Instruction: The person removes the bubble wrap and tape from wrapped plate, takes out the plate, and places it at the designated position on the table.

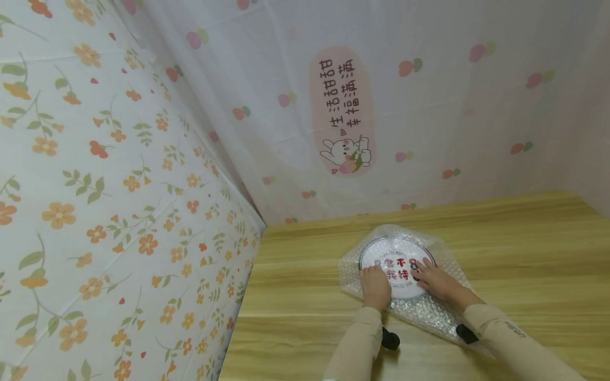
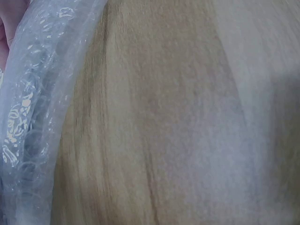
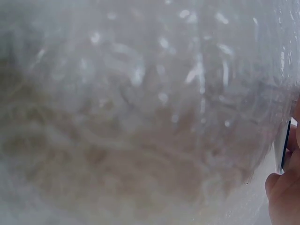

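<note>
A round white plate (image 1: pixel 394 255) with a dark rim and red Chinese characters lies on a sheet of bubble wrap (image 1: pixel 436 315) on the table. My left hand (image 1: pixel 375 286) rests at the plate's lower left edge, its fingers over the face and its thumb hidden. On the right side, my right hand (image 1: pixel 438 280) lies with fingers spread over the plate, the thumb near the rim. The right wrist view shows the plate's dark edge close against my fingers (image 3: pixel 286 197). Bubble wrap (image 2: pixel 37 108) fills the left of the left wrist view, next to part of my left hand.
The wooden table (image 1: pixel 534 254) extends on both sides of the wrap. A pale printed curtain (image 1: pixel 419 116) hangs at the back, and a flowered one (image 1: pixel 143 201) borders the table's left side. Black devices (image 1: pixel 391 339) sit at the wrists.
</note>
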A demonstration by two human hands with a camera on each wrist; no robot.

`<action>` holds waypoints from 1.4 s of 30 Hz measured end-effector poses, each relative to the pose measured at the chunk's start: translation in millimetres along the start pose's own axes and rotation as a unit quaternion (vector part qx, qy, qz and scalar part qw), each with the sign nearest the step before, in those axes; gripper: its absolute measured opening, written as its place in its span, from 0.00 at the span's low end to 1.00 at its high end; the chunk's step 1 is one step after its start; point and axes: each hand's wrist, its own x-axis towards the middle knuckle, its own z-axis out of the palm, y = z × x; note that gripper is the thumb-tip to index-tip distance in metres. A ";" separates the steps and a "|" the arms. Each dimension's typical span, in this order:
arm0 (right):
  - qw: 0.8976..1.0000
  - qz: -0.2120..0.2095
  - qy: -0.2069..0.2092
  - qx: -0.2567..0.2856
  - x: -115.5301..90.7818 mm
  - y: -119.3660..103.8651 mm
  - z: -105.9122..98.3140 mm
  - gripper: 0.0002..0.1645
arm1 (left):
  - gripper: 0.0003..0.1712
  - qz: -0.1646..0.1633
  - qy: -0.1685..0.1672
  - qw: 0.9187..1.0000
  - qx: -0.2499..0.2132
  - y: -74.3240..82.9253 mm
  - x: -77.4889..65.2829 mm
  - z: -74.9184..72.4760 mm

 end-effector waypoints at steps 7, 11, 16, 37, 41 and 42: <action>1.000 0.004 -0.002 -0.004 1.4 -0.2 0.4 0.20 | 0.06 -0.004 0.013 1.000 -0.021 -1.3 -0.2 -2.2; 1.000 0.004 -0.003 -0.010 1.8 0.8 0.8 0.20 | 0.04 -0.006 0.018 0.999 -0.035 -2.1 0.0 -2.4; 1.000 0.006 -0.006 -0.007 1.1 0.7 1.1 0.20 | 0.04 -0.007 0.027 0.998 -0.063 -3.8 -1.0 -4.1; 1.000 0.012 -0.014 0.012 -1.2 -0.2 -1.8 0.21 | 0.08 0.056 0.092 0.990 -0.086 -15.9 -11.5 -10.9; 1.000 0.012 -0.016 0.014 -0.9 0.0 -1.7 0.21 | 0.10 0.065 0.148 0.984 -0.073 -18.1 -14.1 -9.4; 1.000 0.013 -0.015 0.016 -0.9 0.1 -1.9 0.21 | 0.10 0.065 0.153 0.984 -0.068 -18.2 -14.2 -9.4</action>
